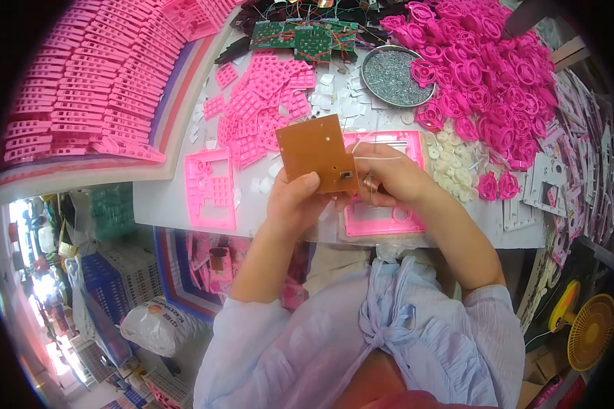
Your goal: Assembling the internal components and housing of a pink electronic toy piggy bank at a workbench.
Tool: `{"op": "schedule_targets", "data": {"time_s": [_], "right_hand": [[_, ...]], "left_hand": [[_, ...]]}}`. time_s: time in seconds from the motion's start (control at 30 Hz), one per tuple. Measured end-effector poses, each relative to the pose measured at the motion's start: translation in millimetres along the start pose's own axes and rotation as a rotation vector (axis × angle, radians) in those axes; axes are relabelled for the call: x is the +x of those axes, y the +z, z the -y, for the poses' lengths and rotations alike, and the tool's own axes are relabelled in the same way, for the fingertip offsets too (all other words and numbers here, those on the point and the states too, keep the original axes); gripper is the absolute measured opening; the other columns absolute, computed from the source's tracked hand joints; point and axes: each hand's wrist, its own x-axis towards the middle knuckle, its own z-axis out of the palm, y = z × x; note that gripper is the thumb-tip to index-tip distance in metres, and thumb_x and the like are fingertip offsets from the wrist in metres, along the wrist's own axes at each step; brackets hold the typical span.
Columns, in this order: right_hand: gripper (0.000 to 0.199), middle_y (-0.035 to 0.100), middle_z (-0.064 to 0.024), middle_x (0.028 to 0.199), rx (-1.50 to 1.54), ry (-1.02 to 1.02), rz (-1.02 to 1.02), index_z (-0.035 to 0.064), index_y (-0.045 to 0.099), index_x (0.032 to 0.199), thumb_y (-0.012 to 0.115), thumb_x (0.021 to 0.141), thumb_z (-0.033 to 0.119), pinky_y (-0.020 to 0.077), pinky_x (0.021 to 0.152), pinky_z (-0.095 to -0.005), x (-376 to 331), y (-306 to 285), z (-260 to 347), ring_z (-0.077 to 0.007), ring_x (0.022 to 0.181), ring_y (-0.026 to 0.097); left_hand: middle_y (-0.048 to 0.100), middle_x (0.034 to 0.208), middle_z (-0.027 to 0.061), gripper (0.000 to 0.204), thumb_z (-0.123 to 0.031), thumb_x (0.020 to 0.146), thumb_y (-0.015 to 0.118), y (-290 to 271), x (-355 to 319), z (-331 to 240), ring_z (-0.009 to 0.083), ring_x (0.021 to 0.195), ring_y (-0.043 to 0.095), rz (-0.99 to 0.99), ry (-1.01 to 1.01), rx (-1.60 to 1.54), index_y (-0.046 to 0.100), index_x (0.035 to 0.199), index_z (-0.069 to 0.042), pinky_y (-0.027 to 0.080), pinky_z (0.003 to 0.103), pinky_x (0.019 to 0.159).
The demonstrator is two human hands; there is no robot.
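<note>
My left hand (295, 202) grips a brown circuit board (314, 151) by its lower edge, thumb on the face. The board is tilted up above the table and has a small dark switch near its lower right corner. At the board's right side, my right hand (397, 178) has its fingers curled round a thin white wire (378, 159); some fingertips are hidden. Below that hand a pink plastic casing (361, 226) lies on the table, partly covered by my hand and the board. Another pink casing (192, 198) lies left of my left hand.
Pink keypads (259, 92) are heaped ahead. Beyond them are green circuit boards (312, 44) with wires. A round tray (372, 91) holds small screws. Magenta parts (484, 82) and white round pieces (450, 163) lie right. Pink casings (95, 82) are stacked left. A yellow fan (591, 332) stands lower right.
</note>
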Motion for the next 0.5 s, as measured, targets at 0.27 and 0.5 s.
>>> {"op": "schedule_targets", "data": {"time_s": [0.27, 0.5], "right_hand": [[0.035, 0.062, -0.0061, 0.064, -0.198, -0.28, -0.339, 0.0056, 0.063, 0.123, 0.039, 0.106, 0.023, 0.0298, 0.038, -0.0233, -56.1, 10.4, -2.3, -0.0075, 0.038, 0.044], [0.034, 0.068, -0.0073, 0.066, -0.395, 0.096, -0.371, 0.0018, 0.06, 0.13, 0.055, 0.098, 0.013, 0.0315, 0.04, -0.02, -226.6, -49.6, 5.5, -0.0038, 0.04, 0.044]], "left_hand": [[0.067, 0.119, 0.0147, 0.045, -0.02, 0.098, 0.063, -14.6, -9.7, -15.6, 0.0211, 0.104, 0.065, -0.153, 0.155, 0.19, 0.053, 0.135, 0.004, 0.052, 0.035, 0.085], [0.071, 0.109, 0.0108, 0.035, -0.011, 0.096, 0.063, 6.2, -40.5, -40.2, 0.0168, 0.098, 0.067, -0.076, -0.083, 0.708, 0.06, 0.127, 0.005, 0.052, 0.033, 0.085]]}}
